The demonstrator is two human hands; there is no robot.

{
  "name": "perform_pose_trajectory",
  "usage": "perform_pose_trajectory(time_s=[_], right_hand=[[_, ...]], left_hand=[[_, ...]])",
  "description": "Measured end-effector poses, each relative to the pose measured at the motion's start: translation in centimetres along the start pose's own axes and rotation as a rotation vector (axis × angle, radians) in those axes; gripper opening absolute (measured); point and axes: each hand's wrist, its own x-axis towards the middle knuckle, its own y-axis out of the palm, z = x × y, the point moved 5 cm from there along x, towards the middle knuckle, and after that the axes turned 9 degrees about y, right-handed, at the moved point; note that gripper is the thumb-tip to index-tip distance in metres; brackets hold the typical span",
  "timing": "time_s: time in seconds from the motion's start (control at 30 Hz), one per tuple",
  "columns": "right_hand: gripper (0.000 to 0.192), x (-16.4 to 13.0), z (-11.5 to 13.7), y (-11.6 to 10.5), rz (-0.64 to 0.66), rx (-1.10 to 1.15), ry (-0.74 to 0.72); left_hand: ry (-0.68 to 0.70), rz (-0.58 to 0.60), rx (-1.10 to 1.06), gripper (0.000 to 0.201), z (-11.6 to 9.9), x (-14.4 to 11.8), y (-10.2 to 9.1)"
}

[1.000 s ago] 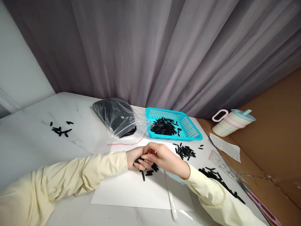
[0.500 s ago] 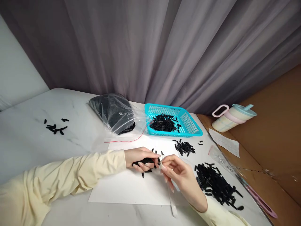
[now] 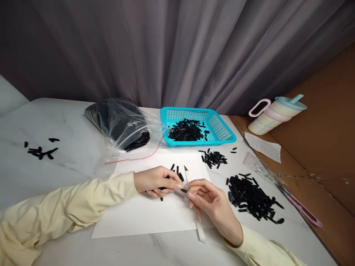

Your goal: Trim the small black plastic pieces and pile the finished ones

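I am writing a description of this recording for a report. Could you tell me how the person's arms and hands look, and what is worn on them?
Both arms wear long, loose sleeves of pale cream-yellow cloth, softly wrinkled, ending at the wrists. The left hand and right hand are bare: no gloves, rings or watch show. The fingernails are long, with a light, glossy finish.
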Motion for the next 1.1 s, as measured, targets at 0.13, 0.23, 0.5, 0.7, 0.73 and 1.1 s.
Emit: perform_pose_trajectory(time_s=[0.13,0.23,0.5,0.7,0.73,1.1], right_hand=[[0.021,-0.24,0.23,0.05,0.005,-0.016,-0.009],[0.02,-0.2,0.51,0.16,0.013,-0.013,-0.01],[0.019,0.1,0.35,0.27,0.064,0.044,-0.022],[0.017,0.16,0.53,0.16,0.074,0.091,-0.018],[0.017,0.2,0.57,0.15,0.077,0.1,-0.014],[0.017,0.3,0.47,0.13,0.104,0.159,0.037]], left_hand=[[0.018,-0.023,0.016,0.026,0.01,-0.07,-0.12],[0.026,-0.042,0.033,0.027,-0.03,-0.15,-0.12],[0.032,-0.037,0.003,0.02,-0.09,-0.06,-0.19],[0.007,-0.033,-0.006,0.021,0.02,-0.16,-0.18],[-0.001,-0.035,-0.004,0.021,0.03,-0.2,-0.19],[-0.031,-0.04,0.01,0.02,-0.05,-0.23,-0.17]])
